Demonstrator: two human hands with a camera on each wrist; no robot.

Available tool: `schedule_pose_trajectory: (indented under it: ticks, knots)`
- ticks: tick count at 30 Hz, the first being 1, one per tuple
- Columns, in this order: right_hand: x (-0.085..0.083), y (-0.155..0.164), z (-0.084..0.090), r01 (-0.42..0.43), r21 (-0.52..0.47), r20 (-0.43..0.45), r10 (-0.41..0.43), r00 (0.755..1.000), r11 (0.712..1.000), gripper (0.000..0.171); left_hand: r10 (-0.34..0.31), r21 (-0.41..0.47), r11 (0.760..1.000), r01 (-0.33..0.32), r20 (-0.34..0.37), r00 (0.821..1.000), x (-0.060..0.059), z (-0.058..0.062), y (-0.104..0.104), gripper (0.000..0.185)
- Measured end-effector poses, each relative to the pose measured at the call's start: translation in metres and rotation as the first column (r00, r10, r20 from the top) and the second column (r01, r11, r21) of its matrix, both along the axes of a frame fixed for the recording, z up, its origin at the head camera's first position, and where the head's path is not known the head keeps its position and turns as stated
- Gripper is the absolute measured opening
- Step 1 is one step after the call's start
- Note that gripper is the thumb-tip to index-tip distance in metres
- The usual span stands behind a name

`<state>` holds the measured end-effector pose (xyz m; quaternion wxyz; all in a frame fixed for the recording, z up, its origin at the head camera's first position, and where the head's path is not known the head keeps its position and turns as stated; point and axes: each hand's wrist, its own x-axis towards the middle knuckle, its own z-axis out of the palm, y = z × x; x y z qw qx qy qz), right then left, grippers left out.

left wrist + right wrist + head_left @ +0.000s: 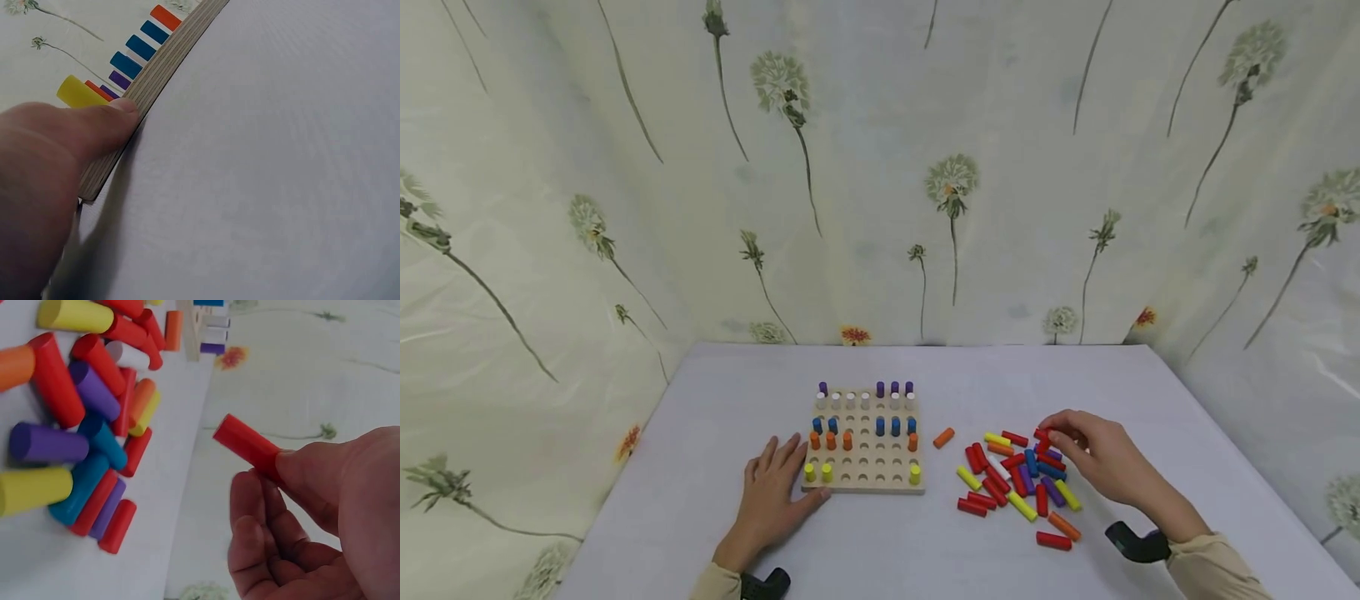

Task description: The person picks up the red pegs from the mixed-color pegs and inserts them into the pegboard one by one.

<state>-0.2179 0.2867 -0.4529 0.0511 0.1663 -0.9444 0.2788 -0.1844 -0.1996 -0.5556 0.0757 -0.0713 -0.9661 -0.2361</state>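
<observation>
Pegboard (864,478) partly filled: purple, white, blue, orange, yellow pegs standing, many holes empty. Left hand (771,498) flat on table (715,400), fingers relaxed, thumb against board edge. Right hand (1101,454) pinching red peg (246,443) above loose pile (1018,479). One orange peg (943,437) lying apart. No readable writing or labels.

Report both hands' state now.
Left hand: open, flat beside the square wooden pegboard, thumb touching its edge.
Right hand: pinching a red cylindrical peg.

white table (880,550), dandelion curtain (880,167) bkgd
</observation>
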Motion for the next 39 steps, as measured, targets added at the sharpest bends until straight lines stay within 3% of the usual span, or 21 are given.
schedule_pose_trajectory:
  ticks: [8,16,18,23,30,39]
  knots:
    - [-0.011,-0.029,-0.006,0.002,-0.051,-0.123,-0.008,0.992,0.999,0.018,-0.004,0.023,1.000,0.004,0.014,1.000,0.001,0.001,-0.002,0.086]
    - [-0.026,-0.078,-0.006,-0.034,-0.134,-0.292,-0.007,0.956,0.990,0.014,-0.027,0.018,0.999,0.028,-0.024,0.999,-0.001,0.006,-0.006,0.083]
    - [-0.030,-0.094,-0.006,-0.069,-0.143,-0.292,0.025,0.956,0.987,0.014,-0.033,0.023,0.999,0.034,-0.035,0.999,-0.002,0.007,-0.006,0.083]
    - [-0.033,-0.135,-0.009,-0.178,-0.166,-0.196,0.145,0.970,0.970,0.015,-0.030,0.021,0.999,0.030,-0.016,0.999,-0.003,0.006,-0.006,0.084]
    - [-0.032,-0.189,-0.019,-0.317,-0.205,-0.129,0.295,0.947,0.926,0.015,-0.019,0.007,1.000,0.019,0.014,1.000,-0.002,0.001,-0.006,0.086]
    - [-0.035,-0.249,-0.031,-0.409,-0.168,-0.218,0.371,0.903,0.897,0.013,-0.021,-0.004,1.000,0.022,0.013,1.000,-0.001,0.001,-0.006,0.086]
